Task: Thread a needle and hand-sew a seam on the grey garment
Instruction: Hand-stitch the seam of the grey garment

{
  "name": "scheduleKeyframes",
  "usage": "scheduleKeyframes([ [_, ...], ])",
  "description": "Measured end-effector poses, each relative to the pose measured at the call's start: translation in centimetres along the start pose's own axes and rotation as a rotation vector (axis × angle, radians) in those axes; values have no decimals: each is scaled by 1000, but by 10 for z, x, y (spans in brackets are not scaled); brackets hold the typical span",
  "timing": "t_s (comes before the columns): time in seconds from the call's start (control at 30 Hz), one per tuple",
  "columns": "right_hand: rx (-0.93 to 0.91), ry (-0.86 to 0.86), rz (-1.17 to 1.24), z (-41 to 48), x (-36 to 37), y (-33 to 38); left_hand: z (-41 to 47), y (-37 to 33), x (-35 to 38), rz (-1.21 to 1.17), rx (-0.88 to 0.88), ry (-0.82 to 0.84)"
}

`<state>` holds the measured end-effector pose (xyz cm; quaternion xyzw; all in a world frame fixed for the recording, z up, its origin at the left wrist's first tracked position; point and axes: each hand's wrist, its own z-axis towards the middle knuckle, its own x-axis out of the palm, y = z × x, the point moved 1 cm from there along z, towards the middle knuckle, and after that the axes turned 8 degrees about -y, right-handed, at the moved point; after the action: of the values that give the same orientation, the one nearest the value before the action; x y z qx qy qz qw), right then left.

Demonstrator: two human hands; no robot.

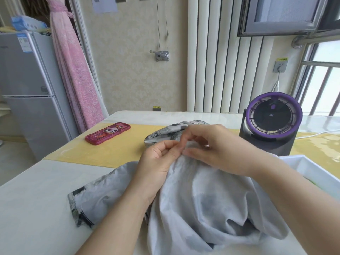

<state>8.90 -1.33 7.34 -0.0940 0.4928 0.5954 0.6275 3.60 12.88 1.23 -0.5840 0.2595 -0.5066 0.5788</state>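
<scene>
The grey garment (202,196) lies bunched on the table in front of me, turned pale side out, with a patterned edge showing at its far end. My left hand (158,159) pinches a raised fold of the cloth between thumb and fingers. My right hand (211,146) rests over the same fold from the right, its thumb and forefinger pinched together right beside the left fingertips. No needle or thread is visible between the fingers; they are too small or hidden.
A red phone case (107,133) lies on the yellow mat (110,151) at the left. A purple-rimmed desk fan (272,124) stands at the right, with a white tray (312,166) in front of it. A fridge (27,89) stands beyond the table's left edge.
</scene>
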Motion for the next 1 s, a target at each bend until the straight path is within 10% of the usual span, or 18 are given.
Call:
scheduleKeyframes([
  [0.27,153,-341,127,5,-1,4,4,4,-4,158,42,-99],
  [0.37,276,-453,855,8,-15,17,5,6,-6,241,76,-129],
  [0.5,369,207,1683,3,-37,35,7,6,-8,287,105,-151],
  [0.6,452,315,1175,-3,-28,24,7,5,-8,325,145,-150],
  [0.73,347,49,55,-4,3,9,5,3,-7,312,186,-115],
  [1.0,280,-88,-124,1,19,-4,6,3,-7,299,214,-97],
])
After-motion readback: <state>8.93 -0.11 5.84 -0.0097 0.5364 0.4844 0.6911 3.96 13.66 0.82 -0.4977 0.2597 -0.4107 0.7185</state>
